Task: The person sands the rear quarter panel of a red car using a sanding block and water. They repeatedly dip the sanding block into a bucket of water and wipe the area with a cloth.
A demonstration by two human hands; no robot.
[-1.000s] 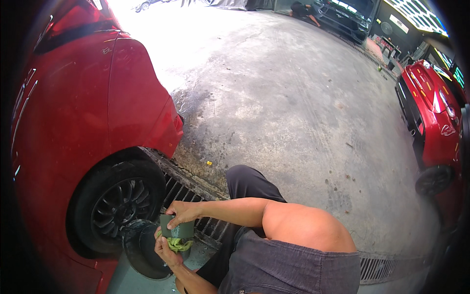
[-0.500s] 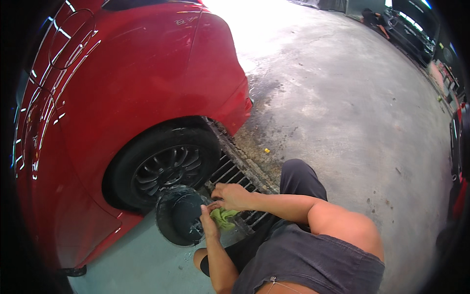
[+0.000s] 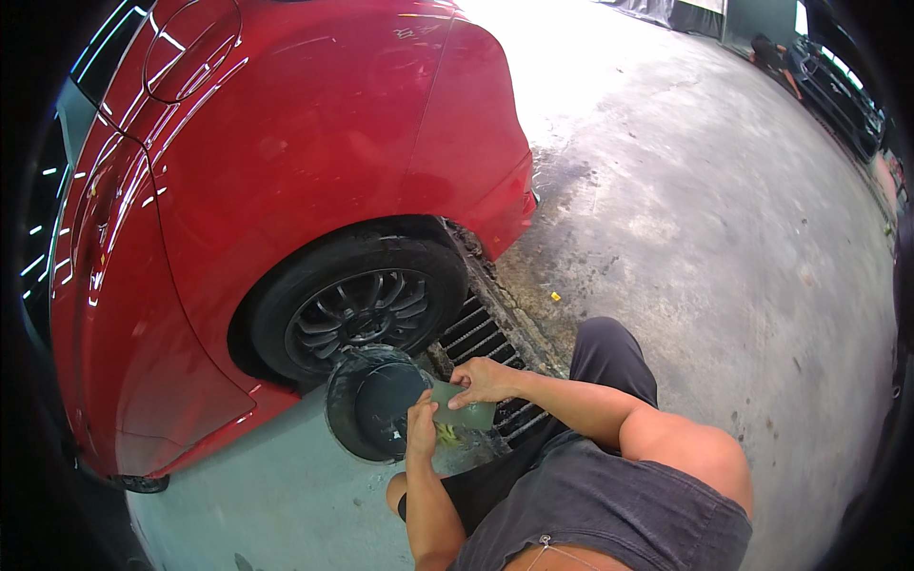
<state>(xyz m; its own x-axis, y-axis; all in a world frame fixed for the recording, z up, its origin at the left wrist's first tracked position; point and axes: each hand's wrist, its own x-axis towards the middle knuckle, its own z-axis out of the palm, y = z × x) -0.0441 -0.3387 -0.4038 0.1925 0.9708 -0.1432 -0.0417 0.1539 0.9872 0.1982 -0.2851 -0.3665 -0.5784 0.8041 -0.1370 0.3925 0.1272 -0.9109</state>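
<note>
Both my hands hold a thin grey-green rectangular sheet [image 3: 473,416] that looks like sandpaper; its exact kind is not certain. My left hand [image 3: 422,425] pinches its left edge between thumb and fingers. At the upper edge, my right hand [image 3: 486,381] grips it with bent fingers and thumb. Just left of my left hand stands a round black bucket [image 3: 347,419] with dark liquid inside and whitish splashes on its rim. A yellow-green cloth [image 3: 447,437] lies below the sheet, partly covered by it.
A red car [image 3: 314,143] fills the left side, its wheel [image 3: 367,314] right behind the bucket. A metal floor grate [image 3: 476,335] runs beside the wheel. My bent knee [image 3: 614,352] rises at the right. Far off, a person [image 3: 773,59] is beside a dark car [image 3: 838,95].
The sheet now shows spread flat between my hands, over the cloth; before, it could not be made out. My right hand has drawn slightly away from my left. The whole view has shifted.
</note>
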